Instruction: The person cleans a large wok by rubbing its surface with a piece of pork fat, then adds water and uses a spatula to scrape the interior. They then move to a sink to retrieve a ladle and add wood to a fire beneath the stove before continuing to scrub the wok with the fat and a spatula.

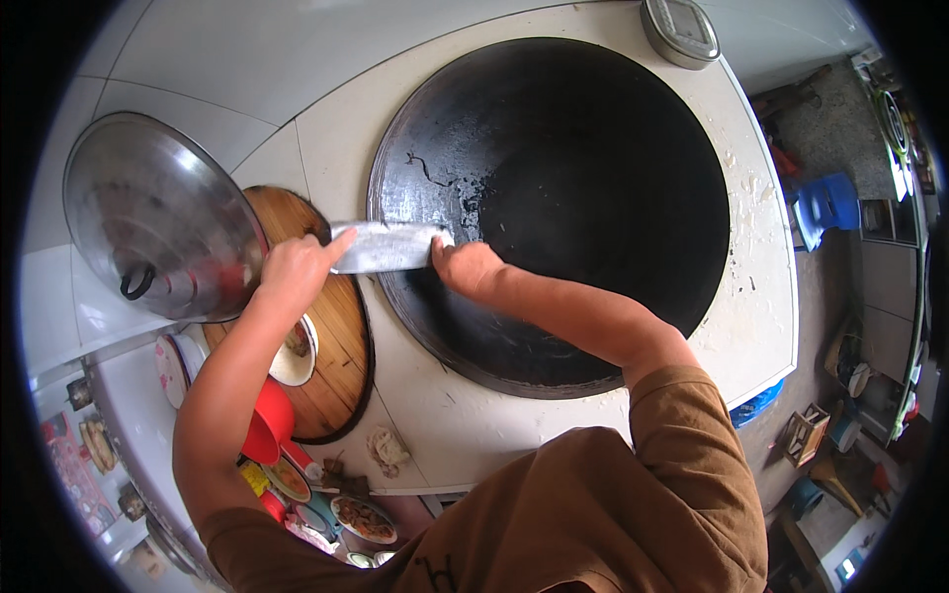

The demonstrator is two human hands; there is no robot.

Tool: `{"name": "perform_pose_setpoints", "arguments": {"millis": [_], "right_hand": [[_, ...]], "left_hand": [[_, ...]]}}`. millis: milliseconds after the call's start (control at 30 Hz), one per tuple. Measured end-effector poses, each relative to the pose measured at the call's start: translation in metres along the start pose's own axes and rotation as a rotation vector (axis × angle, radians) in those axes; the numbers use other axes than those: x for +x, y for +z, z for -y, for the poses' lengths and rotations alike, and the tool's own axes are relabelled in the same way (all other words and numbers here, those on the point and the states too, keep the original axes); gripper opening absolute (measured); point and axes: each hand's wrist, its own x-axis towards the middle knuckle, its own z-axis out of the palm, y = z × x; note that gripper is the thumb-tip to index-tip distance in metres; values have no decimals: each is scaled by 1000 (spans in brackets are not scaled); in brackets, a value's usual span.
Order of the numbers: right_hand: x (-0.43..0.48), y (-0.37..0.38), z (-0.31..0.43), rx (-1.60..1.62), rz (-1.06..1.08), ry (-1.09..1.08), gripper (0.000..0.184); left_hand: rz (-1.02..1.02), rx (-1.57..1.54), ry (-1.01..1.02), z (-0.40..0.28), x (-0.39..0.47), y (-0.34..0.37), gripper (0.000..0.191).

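A flat, silvery piece of metal [385, 248], blurred and shaped like a broad blade, spans the gap between my two hands. At its left end, my left hand [296, 263] grips it with one finger stretched along its face. My right hand [471, 267] holds the other end over the wok's left rim. Set into the tiled stove top is a large black wok [593, 185], with wet, shiny patches and a dark strand on its left wall. Under my left hand lies a round wooden board [334, 370] with a dark rim.
A domed metal lid [163, 215] leans against the tiled wall at left. On the board sit a white bowl [295, 363] and, at its edge, a red plastic scoop [270, 422]. A crumpled cloth [387, 451] lies near the front edge. A metal box [686, 37] stands behind the wok.
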Motion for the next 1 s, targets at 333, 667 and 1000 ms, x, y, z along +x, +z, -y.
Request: {"name": "perform_pose_setpoints", "arguments": {"millis": [333,667,1000], "right_hand": [[31,-26,-35,39,126,201,33],[38,-29,-65,-122,-133,153,35],[-41,-32,-26,-16,110,-99,16]], "left_hand": [[-168,13,-69,23,40,12,61],[-128,53,-161,29,77,11,56],[-148,-210,124,-30,8,-12,61]]}}
